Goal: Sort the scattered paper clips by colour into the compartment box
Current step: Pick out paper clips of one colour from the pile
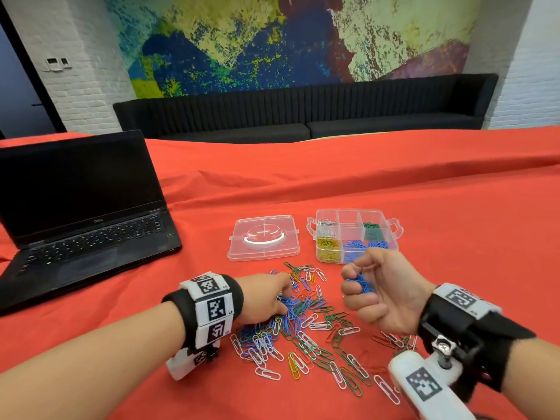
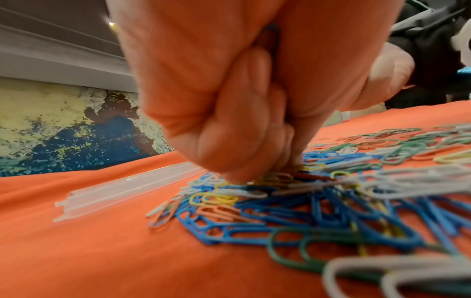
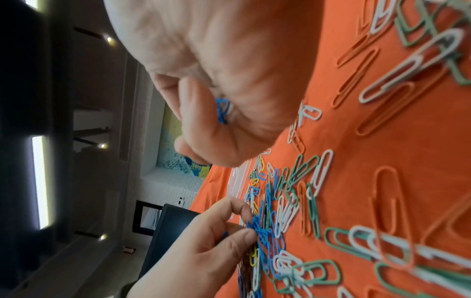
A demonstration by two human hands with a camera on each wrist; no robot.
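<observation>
A mixed pile of coloured paper clips [image 1: 306,334] lies on the red cloth in front of me. My left hand [image 1: 285,289] reaches into its far left side, thumb and finger pinching blue clips [image 3: 256,228] where they lie in the heap. My right hand [image 1: 363,286] is raised right of the pile, curled round a bunch of blue clips [image 1: 362,283] [image 3: 222,110]. Just beyond it stands the clear compartment box [image 1: 353,213], holding white clips [image 1: 325,228], yellow clips [image 1: 327,250], blue clips [image 1: 354,250] and green clips [image 1: 372,233] in separate sections.
The box's clear lid [image 1: 263,237] lies flat left of the box, just beyond the pile. An open black laptop [image 1: 81,207] stands at the far left. Loose clips reach toward the near right, under my right wrist. Red cloth covers the whole table.
</observation>
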